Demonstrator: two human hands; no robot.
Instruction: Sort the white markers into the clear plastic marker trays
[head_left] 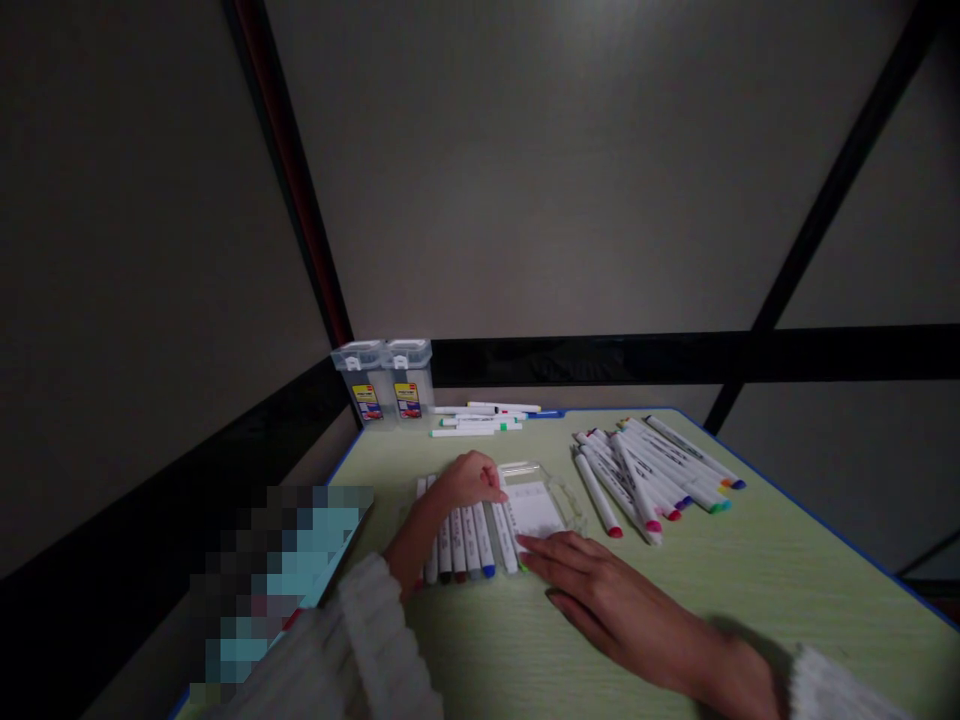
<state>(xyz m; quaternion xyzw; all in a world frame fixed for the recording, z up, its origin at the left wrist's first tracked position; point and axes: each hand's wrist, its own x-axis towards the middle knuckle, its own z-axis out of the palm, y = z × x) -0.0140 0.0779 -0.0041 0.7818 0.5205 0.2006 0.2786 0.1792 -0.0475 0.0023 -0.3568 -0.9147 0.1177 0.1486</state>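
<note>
My left hand [471,480] is closed, its fingertips at the upper end of a white marker [505,535]. That marker lies at the right end of a row of capped markers [459,540] in a clear plastic case [521,467]; blue, grey, brown and black tips show in the row. Beside its lower end, my right hand [600,590] reaches in with fingers stretched, the fingertips touching or very near the marker. A white card [531,508] lies in the case to the right of the row. My left wrist covers part of the row.
A loose pile of markers [652,470] lies on the right of the table [750,590]. Several more markers [480,420] lie at the back, beside two clear lidded boxes [386,385]. At the left edge is a blurred-out flat object [300,570]. Walls stand close behind.
</note>
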